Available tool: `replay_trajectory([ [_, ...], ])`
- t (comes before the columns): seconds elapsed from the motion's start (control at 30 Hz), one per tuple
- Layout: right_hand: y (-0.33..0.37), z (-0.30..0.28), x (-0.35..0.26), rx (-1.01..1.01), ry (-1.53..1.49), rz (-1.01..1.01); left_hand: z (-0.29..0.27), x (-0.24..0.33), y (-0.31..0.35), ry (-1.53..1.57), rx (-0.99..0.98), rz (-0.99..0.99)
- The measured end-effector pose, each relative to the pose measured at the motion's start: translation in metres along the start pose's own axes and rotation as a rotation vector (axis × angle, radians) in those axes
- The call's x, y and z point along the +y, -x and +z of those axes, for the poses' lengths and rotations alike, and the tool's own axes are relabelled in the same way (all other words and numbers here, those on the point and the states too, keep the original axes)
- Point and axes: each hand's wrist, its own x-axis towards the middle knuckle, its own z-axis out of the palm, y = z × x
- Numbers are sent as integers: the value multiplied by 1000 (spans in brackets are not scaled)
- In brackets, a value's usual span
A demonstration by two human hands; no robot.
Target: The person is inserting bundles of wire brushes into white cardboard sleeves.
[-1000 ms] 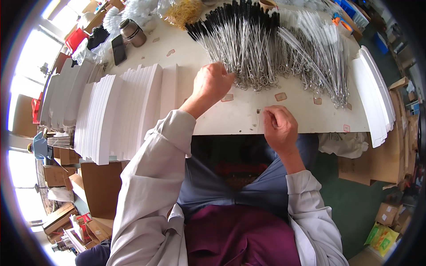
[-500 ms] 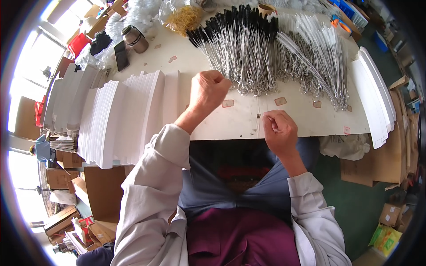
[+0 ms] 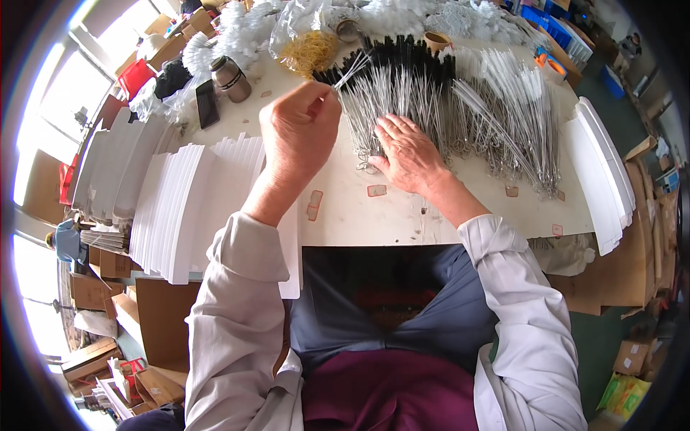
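My left hand (image 3: 300, 147) is closed in a fist above the table, left of a pile of black-bristled wire brushes (image 3: 420, 61). A few thin wire-handled brushes (image 3: 352, 70) stick out past its thumb side; their lower parts are hidden in the fist. My right hand (image 3: 411, 152) lies with its fingers stretched out over the wire handles of the black pile, close to their looped ends. To the right of this pile lie wire brushes with white bristles (image 3: 510, 79), their looped ends also toward me.
Stacks of long white folded card pieces (image 3: 169, 208) stand at the table's left, with more white card pieces (image 3: 600, 172) at the right edge. Farther back are a steel flask (image 3: 231, 79), a phone (image 3: 207, 104), yellow rubber bands (image 3: 309, 52) and a tape roll (image 3: 436, 41).
My left hand has moved left and wires now show from its fist. My right hand has reached forward from the table's front edge, unfolding its fingers onto the black brushes' handles.
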Motion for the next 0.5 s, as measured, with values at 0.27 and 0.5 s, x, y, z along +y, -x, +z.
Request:
replay_trajectory([
  [0.27,-4,7,-2,-35,0,4,-74,20,-41,405,212,25],
  [0.5,9,-43,-12,157,-590,192,-126,48,-41,682,-74,6],
])
